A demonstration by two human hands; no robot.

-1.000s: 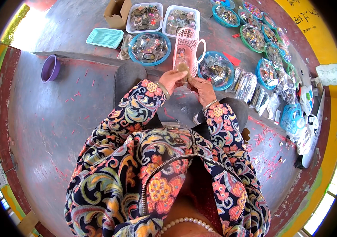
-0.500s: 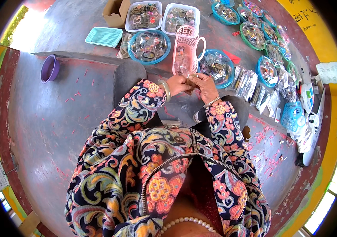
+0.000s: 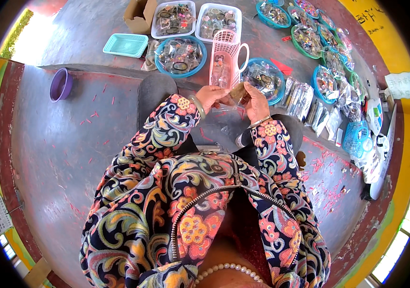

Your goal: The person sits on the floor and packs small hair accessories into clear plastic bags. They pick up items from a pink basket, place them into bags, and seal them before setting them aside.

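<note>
a packet (image 3: 238,92) is being clamped by left-hand (image 3: 210,97) and right-hand (image 3: 257,105) fingers; at their two o'clock, bags (image 3: 264,79) are being held by a blue basket (image 3: 276,101).

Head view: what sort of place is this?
Possibly an informal small-goods workspace or stall: round baskets and white trays full of small items, plus clear packets, all set out on the floor.

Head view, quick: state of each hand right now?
Left hand: closed, apparently pinching the clear plastic; exact grip hard to see.
Right hand: closed, holding the small brownish item between thumb and fingers.
</note>
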